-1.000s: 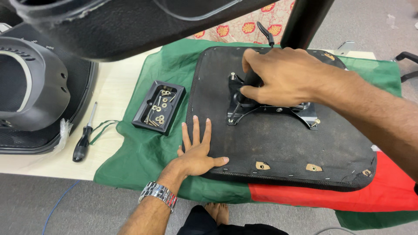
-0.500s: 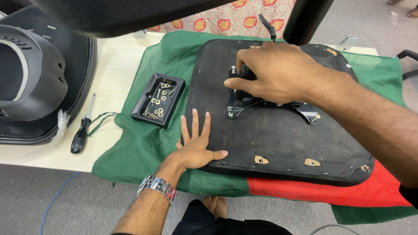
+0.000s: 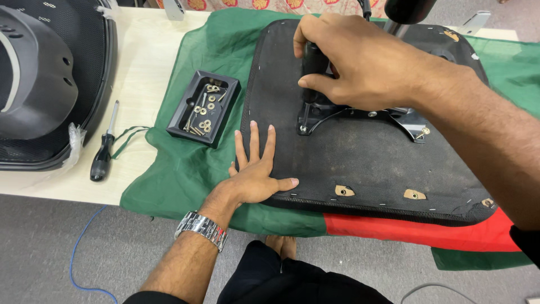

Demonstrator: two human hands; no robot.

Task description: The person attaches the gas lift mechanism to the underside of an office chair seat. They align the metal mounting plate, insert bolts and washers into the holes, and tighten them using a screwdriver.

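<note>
An upturned black chair seat (image 3: 365,163) lies on a green and red cloth (image 3: 191,180) on the table. A black metal mechanism plate (image 3: 337,115) is mounted at the seat's middle. My right hand (image 3: 360,62) is closed around a black handle (image 3: 312,62) standing on the plate's left part. My left hand (image 3: 256,169) lies flat with fingers spread on the seat's near-left edge, a metal watch on its wrist.
A black tray (image 3: 203,108) holding several screws and washers sits on the cloth left of the seat. A black-handled screwdriver (image 3: 103,153) lies on the pale table (image 3: 140,73). A black mesh chair back (image 3: 45,84) fills the left. A blue cable (image 3: 84,247) runs on the floor.
My right hand has shifted on the plate and now wraps the upright black handle. The view has tilted down, so everything sits higher in frame. My left hand stays pressed on the seat.
</note>
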